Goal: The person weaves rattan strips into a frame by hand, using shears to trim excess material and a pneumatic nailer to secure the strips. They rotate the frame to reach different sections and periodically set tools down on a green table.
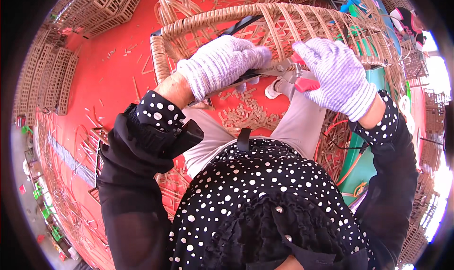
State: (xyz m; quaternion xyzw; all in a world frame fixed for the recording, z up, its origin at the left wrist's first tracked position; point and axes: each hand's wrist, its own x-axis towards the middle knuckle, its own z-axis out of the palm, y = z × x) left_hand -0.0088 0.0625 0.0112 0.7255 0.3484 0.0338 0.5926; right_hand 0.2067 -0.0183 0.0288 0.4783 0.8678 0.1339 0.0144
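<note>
Both my hands wear pale lavender knit gloves. A tan woven wicker frame [222,17] with a wrapped rim lies across my lap and beyond. My left hand [224,60] is closed over the frame's near edge, with its fingertips slightly blurred; what lies under them is hidden. In my right hand [336,74] is a pair of pruning shears [282,68] with red handles and a coil spring, the handles spread apart. The blades point left, close beside my left fingertips at the frame's near edge. Long flat strands [283,24] cross the rim at intervals.
Short cane offcuts [248,111] litter the red floor [104,71] between my feet. Finished-looking wicker panels [47,76] stack at the left, and more stand at the upper left. To my right are a green surface [373,142], an orange cord and loose strands.
</note>
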